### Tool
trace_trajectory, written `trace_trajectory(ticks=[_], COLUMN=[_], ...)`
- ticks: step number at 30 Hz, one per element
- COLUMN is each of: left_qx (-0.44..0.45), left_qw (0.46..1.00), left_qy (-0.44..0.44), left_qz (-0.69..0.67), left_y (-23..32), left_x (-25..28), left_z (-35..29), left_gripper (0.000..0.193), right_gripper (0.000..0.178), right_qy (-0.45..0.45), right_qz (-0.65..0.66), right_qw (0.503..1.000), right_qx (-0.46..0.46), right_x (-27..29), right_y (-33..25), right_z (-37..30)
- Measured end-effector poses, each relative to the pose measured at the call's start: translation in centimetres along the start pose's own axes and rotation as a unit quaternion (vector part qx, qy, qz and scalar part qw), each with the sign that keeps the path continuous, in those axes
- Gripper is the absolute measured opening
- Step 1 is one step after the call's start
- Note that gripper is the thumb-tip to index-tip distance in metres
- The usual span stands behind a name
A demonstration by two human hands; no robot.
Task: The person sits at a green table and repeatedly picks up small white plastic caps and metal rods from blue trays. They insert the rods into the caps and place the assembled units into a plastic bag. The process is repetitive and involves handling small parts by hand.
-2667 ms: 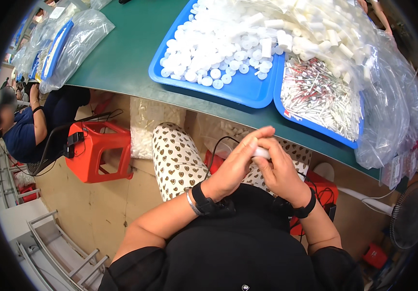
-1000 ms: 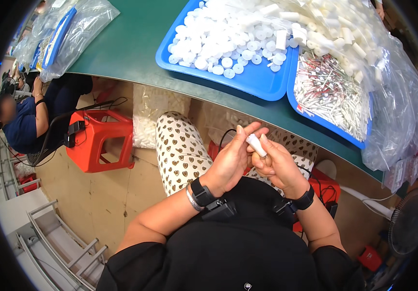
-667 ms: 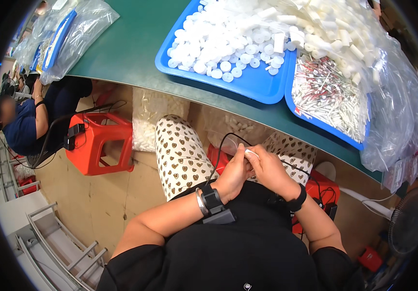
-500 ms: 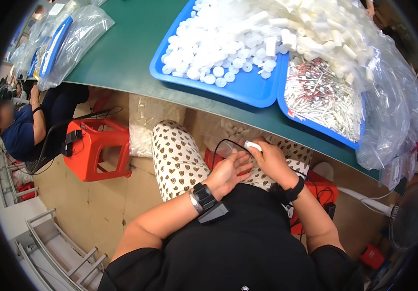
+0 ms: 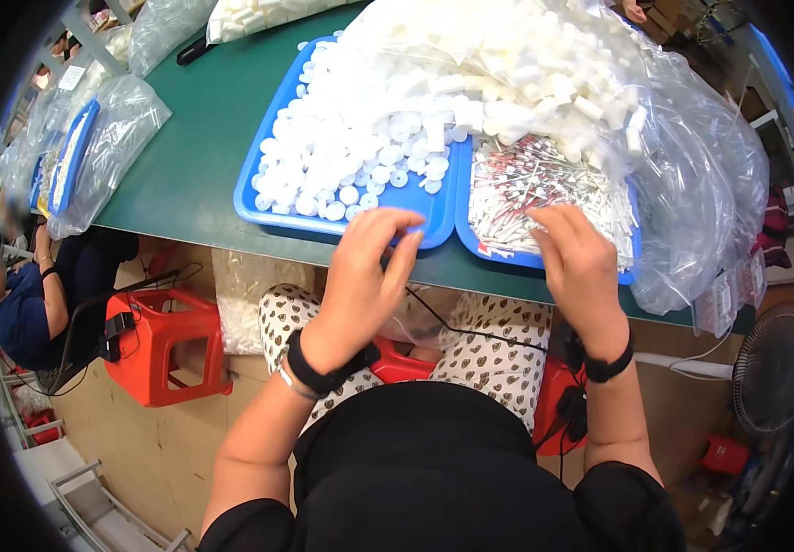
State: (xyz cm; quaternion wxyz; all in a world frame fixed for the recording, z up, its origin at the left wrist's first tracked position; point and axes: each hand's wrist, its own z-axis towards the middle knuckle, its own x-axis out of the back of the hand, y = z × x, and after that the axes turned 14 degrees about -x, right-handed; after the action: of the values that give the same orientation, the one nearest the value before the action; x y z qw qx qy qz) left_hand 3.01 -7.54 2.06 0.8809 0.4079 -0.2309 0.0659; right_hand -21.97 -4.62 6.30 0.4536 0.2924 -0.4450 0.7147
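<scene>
Hands: two, both reaching up over the table's near edge from the person's lap.
Left hand [image 5: 360, 281]: hovering at the near rim of the left tray [image 5: 259, 198], fingers loosely curled and spread, holding nothing that is showing.
Right hand [image 5: 579, 262]: lying over the near rim of the right tray [image 5: 498, 256], fingertips among the sticks [image 5: 544, 179]; whether it is pinching one, cannot tell.
Trays: two, blue, sitting side by side and touching on the green table [image 5: 194, 147].
Caps [image 5: 351, 138]: white, round, too many to count, filling the left tray.
Sticks: thin, white with red, too many to count, heaped in the right tray; long axes are lying crosswise in every direction, no common heading.
Bag [image 5: 691, 166]: one large clear one, draping over the back of both trays, full of white tubes [image 5: 544, 64].
Stool [image 5: 162, 345]: one, red, standing on the floor to the person's left.
Other person [image 5: 28, 304]: one, sitting at far left, blue top.
Fan [image 5: 774, 368]: one, at right on the floor.
</scene>
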Motion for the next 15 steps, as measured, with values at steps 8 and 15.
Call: trace_trajectory(ticks=[8,15], left_qx=[-0.074,-0.044], left_qw=[0.985,0.979], left_qy=[-0.062,-0.103], left_qz=[0.141,0.168], left_y=[-3.4,-3.8], left_x=[-1.6,-2.2], left_z=[4.2,5.0], left_gripper=[0.027,0.024], right_gripper=[0.026,0.017], right_qy=[-0.028,-0.045], right_qz=[-0.140,-0.099], right_qw=[0.987,0.992], right_qx=[0.070,0.068], right_x=[-1.6,-0.5], right_y=[2.2,2.6], right_z=[2.7,0.6])
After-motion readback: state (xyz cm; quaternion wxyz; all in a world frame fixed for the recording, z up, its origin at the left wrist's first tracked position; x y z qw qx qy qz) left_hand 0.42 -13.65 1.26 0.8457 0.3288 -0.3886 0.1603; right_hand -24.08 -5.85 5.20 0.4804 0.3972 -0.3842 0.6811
